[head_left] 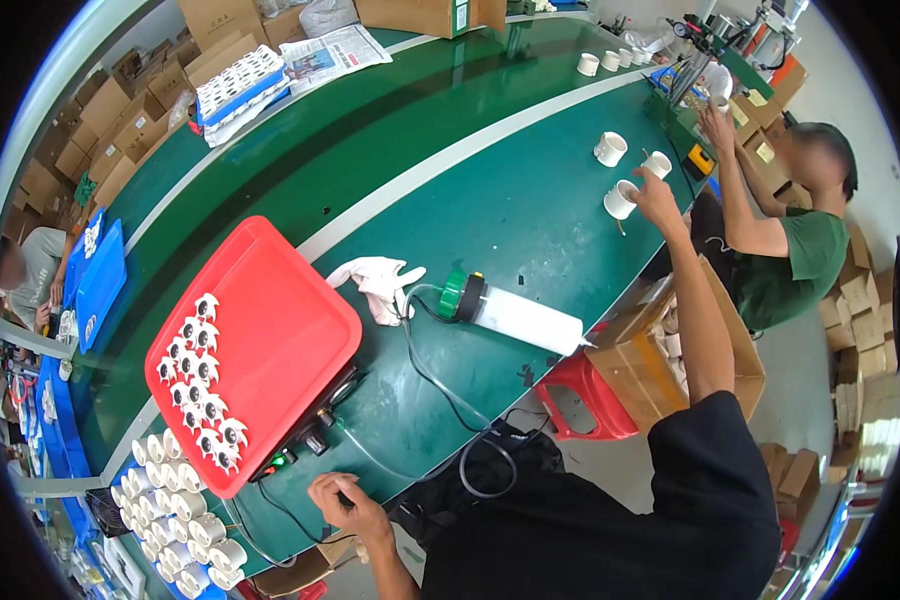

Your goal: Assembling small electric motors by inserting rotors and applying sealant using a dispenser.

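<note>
At the far right of the green table, my right hand [658, 203] has its fingers closed at the edge of a white cup [619, 201]. A thin brownish strip sticks out below that cup. Just beyond my fingertips is another white cup [656, 164], and a third white cup [610, 149] stands to its left. My left hand [350, 508] is near the table's front edge, fingers loosely curled and apart from the thumb, with nothing visible in it. Behind it lies a red tray [288, 340] bearing several white spiky pieces with dark centres [196, 392].
A clear dispensing tube with a green cap [530, 318] and its hose lie mid-table beside a white glove [375, 285]. Many white cups [175, 515] fill the lower left. An open carton [735, 335] and red stool [585, 400] stand right. A co-worker [810, 220] works at a press.
</note>
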### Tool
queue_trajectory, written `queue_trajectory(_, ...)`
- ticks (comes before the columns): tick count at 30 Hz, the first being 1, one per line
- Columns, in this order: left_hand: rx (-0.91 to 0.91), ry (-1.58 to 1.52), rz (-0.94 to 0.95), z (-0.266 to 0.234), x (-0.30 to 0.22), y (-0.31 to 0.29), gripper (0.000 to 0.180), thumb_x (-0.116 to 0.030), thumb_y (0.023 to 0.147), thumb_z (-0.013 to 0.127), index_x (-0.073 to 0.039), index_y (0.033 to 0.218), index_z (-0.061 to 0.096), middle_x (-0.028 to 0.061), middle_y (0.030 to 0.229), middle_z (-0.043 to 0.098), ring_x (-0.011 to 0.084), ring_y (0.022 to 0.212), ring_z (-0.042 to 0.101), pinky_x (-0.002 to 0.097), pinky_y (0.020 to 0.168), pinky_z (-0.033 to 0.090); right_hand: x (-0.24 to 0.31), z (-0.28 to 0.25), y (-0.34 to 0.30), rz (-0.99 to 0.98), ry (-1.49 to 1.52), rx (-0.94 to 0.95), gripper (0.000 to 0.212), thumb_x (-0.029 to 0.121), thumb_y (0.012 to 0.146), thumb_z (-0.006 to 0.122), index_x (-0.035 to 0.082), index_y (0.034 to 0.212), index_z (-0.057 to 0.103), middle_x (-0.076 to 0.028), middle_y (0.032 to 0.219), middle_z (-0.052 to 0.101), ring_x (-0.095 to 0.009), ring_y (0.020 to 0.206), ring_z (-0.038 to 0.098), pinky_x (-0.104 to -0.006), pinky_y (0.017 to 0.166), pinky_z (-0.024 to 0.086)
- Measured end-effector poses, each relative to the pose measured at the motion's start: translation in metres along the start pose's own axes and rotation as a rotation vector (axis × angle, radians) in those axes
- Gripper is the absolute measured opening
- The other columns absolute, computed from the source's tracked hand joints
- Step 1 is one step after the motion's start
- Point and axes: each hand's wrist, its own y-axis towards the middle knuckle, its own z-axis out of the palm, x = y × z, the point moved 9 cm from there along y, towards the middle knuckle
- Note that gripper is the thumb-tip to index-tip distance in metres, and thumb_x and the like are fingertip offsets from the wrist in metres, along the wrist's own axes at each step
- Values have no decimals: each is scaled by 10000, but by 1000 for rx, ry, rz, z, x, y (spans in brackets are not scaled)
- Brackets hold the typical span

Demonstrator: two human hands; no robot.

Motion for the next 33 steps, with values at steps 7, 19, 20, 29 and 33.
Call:
queue_trajectory(7, -21, 55, -50, 4, 12, -3, 250, -91, 984, 504, 16, 758, 498, 77, 733, 522, 171, 697, 482, 294, 678, 402, -20, -3, 34, -30, -208, -130, 433, 60, 765, 707, 107, 1141, 498, -194, 1092, 611, -417, 963, 645, -520, 781, 526)
queue_trajectory(19, 40, 119, -139, 6, 16, -5, 203, -64, 931, 577, 10, 744, 551, 121, 732, 568, 268, 705, 524, 373, 673, 415, -3, 19, 74, -115, -158, 218, 613, 11, 755, 699, 179, 1272, 414, -221, 953, 672, -430, 921, 651, -518, 752, 500)
queue_trajectory(20, 31, 104, -155, 5, 18, -7, 193, -53, 926, 577, 10, 744, 559, 123, 746, 576, 271, 707, 527, 377, 673, 415, 12, 24, 71, -118, -154, 270, 594, 15, 755, 698, 177, 1271, 453, -211, 961, 676, -419, 929, 653, -510, 763, 507)
queue_trajectory(29, 27, 12, -162, 1, 18, -1, 115, -13, 884, 598, 3, 771, 589, 124, 756, 590, 265, 725, 561, 356, 689, 454, 141, -19, -3, -385, 332, 162, 154, 31, 886, 617, -2, 1036, 630, 12, 729, 516, -63, 656, 465, -226, 569, 376)
queue_trajectory(33, 49, -33, 15, 7, -4, 7, 50, -31, 882, 596, -9, 837, 602, 104, 834, 638, 280, 794, 584, 375, 751, 475, 272, -62, -161, -530, 600, 356, 204, -89, 746, 595, 11, 912, 658, 7, 770, 582, -54, 663, 476, -199, 583, 364)
